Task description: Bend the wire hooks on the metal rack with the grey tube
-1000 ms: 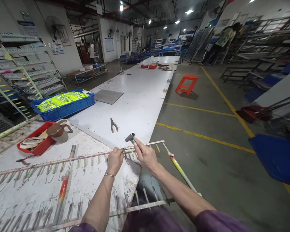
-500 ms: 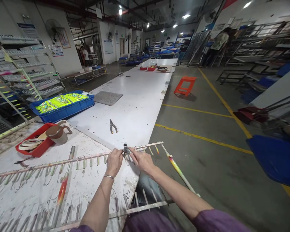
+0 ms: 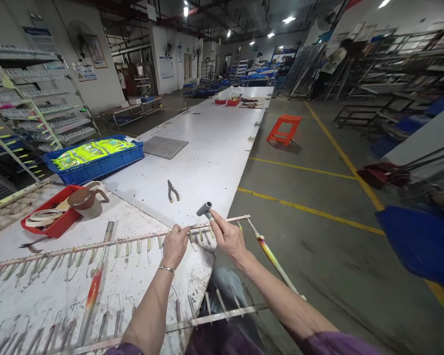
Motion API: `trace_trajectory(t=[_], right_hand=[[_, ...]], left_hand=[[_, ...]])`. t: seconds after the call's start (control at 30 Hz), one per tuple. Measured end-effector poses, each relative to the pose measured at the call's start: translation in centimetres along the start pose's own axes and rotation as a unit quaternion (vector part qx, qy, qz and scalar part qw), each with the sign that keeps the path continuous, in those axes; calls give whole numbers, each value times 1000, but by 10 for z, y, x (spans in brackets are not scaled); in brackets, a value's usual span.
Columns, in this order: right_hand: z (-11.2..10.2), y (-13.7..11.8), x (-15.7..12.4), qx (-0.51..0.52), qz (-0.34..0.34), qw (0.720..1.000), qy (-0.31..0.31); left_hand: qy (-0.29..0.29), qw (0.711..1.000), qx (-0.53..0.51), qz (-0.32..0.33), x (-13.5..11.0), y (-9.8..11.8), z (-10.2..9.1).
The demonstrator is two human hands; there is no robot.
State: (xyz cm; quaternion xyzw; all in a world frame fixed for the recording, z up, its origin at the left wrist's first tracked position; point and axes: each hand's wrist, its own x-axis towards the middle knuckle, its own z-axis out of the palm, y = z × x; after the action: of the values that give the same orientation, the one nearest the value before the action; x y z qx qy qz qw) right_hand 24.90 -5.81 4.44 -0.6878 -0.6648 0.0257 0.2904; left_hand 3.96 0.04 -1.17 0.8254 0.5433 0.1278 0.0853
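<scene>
My right hand (image 3: 229,236) is closed round the stem of a T-shaped tool with a grey tubular head (image 3: 204,209). The head tilts up, its round open end facing me. My left hand (image 3: 176,244) is closed with its fingertips pinching the thin rail (image 3: 133,240) of a long frame, just left of the tool. Small hooks with pale sleeves (image 3: 149,244) hang in a row from this rail. A nearer rail (image 3: 222,315) carries upright hooks. A painted crossbar (image 3: 95,286) joins the rails on the left, and another crossbar (image 3: 274,261) on the right.
Pliers (image 3: 173,191) lie on the white table (image 3: 207,138) ahead. A red tray (image 3: 52,224) with tape rolls, a brown-and-white jug (image 3: 87,202), a blue crate (image 3: 99,165) of yellow-green packets and a grey mat (image 3: 165,147) stand left. An orange stool (image 3: 284,129) is on the floor to the right.
My right hand has lifted the T-shaped tool off the rail and moved slightly right; its head has turned from upright to tilted. My left hand has stayed at the rail.
</scene>
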Motion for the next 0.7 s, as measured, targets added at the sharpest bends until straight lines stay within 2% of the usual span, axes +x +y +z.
trace_trajectory(t=[0.03, 0.13, 0.17, 0.2, 0.3, 0.33, 0.37, 0.47, 0.5, 0.53, 0.63, 0.7], right_hand=[[1, -2, -1, -8, -7, 1000, -10], [1, -7, 0, -49, -2, 993, -107], [0, -8, 1, -51, 6, 992, -115], [-1, -8, 2, -39, 13, 994, -100], [-2, -4, 3, 26, 2, 1000, 1], [-1, -2, 3, 33, -8, 999, 9], [1, -1, 3, 24, -16, 1000, -4], [5, 2, 3, -42, -9, 994, -100], [5, 3, 3, -51, -4, 993, -109], [5, 3, 3, -49, -4, 994, -96], [4, 2, 2, -12, -21, 1000, 4], [6, 3, 0, -14, -28, 1000, -2]], left_hand=[[-2, 1000, 1, -1, 0, 0, 0], [-14, 1000, 5, -11, 0, 1, -2], [-16, 1000, 5, -12, 0, 2, -2], [-15, 1000, 4, -12, -1, 2, -2], [-3, 1000, 0, -3, -1, 2, -2], [0, 1000, 0, -1, -1, 2, -2], [3, 1000, 1, 0, -1, 2, -2], [4, 1000, 3, -3, -1, 1, -1], [4, 1000, 3, -2, -1, 1, -1], [4, 1000, 3, -2, -1, 1, -1], [8, 1000, 4, -2, -1, 2, -1], [10, 1000, 9, -4, -1, 2, -1]])
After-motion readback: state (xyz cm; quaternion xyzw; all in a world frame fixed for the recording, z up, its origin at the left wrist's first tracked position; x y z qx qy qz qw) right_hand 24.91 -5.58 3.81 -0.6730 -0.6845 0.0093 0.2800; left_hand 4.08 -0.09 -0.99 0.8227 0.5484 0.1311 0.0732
